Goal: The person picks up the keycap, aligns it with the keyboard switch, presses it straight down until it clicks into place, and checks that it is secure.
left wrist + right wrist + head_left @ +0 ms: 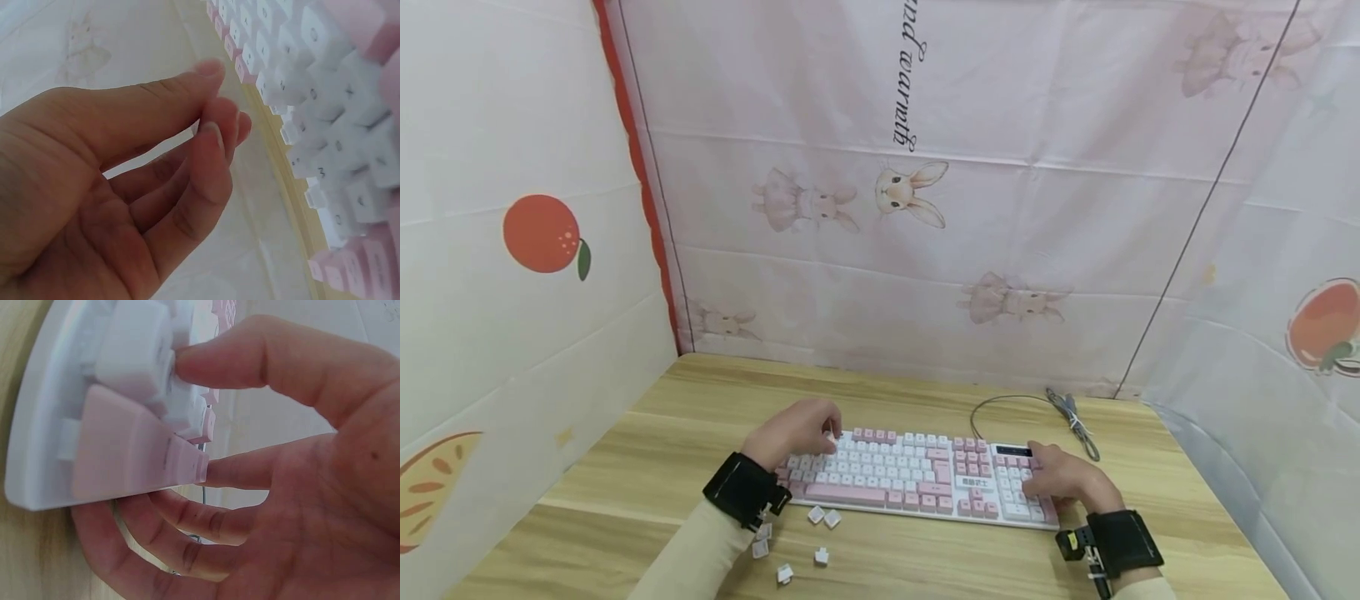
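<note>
A white and pink keyboard [880, 471] lies on the wooden table. Over its upper left part, my left hand [796, 435] has thumb and fingertips drawn together. A small white keycap [831, 436] shows between those fingertips in the head view; the fingers mostly hide it in the left wrist view. Beside the hand, the left-end key rows [312, 194] show gaps without caps. My right hand [1063, 477] grips the keyboard's right end, thumb on the white number keys [134, 350] and other fingers curled under the edge by a tall pink key [119, 447].
Several loose white keycaps [822, 557] lie in front of the keyboard's left end, some close to the left wrist. A bundled grey cable [1072, 423] rests behind its right end. Printed cloth walls [850, 275] enclose the table at the back and sides.
</note>
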A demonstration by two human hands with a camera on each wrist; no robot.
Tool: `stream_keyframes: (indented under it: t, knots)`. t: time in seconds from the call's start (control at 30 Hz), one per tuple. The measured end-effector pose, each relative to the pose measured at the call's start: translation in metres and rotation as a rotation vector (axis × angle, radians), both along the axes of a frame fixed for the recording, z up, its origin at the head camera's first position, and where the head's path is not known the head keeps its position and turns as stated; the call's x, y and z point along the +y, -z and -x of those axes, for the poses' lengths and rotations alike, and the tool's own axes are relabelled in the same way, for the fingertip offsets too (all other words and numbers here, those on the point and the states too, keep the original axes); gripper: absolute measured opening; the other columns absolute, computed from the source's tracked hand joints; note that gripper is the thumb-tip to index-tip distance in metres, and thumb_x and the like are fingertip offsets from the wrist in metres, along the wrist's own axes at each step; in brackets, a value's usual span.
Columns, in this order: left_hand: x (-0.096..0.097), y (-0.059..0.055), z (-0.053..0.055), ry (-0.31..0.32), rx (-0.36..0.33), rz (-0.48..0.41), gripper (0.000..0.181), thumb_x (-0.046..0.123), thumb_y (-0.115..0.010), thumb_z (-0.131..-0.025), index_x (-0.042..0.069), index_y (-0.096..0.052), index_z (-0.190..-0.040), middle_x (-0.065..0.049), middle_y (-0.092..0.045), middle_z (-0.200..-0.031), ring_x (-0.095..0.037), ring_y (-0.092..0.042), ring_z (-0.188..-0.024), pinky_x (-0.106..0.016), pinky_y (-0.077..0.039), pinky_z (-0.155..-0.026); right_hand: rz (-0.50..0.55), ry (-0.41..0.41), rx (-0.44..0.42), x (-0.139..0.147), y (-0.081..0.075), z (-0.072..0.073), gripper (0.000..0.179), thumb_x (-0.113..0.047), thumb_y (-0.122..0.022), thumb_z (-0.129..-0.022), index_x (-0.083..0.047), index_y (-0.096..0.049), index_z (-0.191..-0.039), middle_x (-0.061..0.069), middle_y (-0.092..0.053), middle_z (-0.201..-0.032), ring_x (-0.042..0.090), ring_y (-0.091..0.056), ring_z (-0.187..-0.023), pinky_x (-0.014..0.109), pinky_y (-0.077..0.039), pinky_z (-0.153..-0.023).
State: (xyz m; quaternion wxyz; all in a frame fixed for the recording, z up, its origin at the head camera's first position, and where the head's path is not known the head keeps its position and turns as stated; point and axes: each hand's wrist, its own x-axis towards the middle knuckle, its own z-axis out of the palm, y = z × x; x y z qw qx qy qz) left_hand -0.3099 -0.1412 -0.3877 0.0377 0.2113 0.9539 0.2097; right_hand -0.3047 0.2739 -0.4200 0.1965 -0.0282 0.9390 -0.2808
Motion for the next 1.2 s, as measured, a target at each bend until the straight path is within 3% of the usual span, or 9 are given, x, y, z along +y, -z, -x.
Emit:
stream_keyframes:
  t: [0.27, 0.5, 0.97, 1.2]
  knots:
    - [0.005, -0.006, 0.014, -0.019, -0.049, 0.057, 0.007, -0.001, -0.076, -0.088, 0.006, -0.074, -0.09, -0.003, -0.064, -0.086, -0.017, -0.057, -0.077, -0.036, -0.05, -0.074, -0.004, 0.006, 0.017, -0.001, -0.002, -0.002, 0.095, -0.012, -0.073, -0.083, 0.012, -0.02, -0.157, 0.031, -0.045, -0.139, 0.025, -0.055, -0.079, 0.032, -0.045, -0.058]
    - [0.009, -0.005, 0.028, -0.034, -0.063, 0.06, 0.008, 0.002, -0.077, -0.089, 0.005, -0.071, -0.091, -0.003, -0.061, -0.084, -0.016, -0.06, -0.07, -0.031, -0.048, -0.067, 0.004, 0.002, 0.03, 0.0, 0.0, -0.002, 0.095, -0.012, -0.073, -0.082, 0.012, -0.02, -0.157, 0.037, -0.04, -0.146, 0.026, -0.055, -0.08, 0.033, -0.046, -0.06]
    - [0.013, 0.01, 0.045, -0.064, -0.029, 0.104, 0.01, 0.004, -0.082, -0.085, 0.007, -0.073, -0.086, -0.001, -0.063, -0.079, -0.017, -0.057, -0.075, -0.031, -0.048, -0.07, -0.003, 0.016, 0.025, -0.001, 0.001, -0.003, 0.095, -0.013, -0.074, -0.083, 0.01, -0.021, -0.158, 0.028, -0.048, -0.135, 0.025, -0.055, -0.073, 0.032, -0.047, -0.057]
    - [0.018, 0.012, 0.05, -0.059, -0.016, 0.132, 0.009, 0.001, -0.079, -0.086, 0.008, -0.075, -0.086, 0.0, -0.065, -0.081, -0.017, -0.058, -0.077, -0.033, -0.051, -0.073, 0.0, 0.014, 0.025, 0.0, 0.003, -0.001, 0.094, -0.012, -0.074, -0.083, 0.011, -0.02, -0.157, 0.028, -0.048, -0.135, 0.025, -0.056, -0.074, 0.032, -0.048, -0.058]
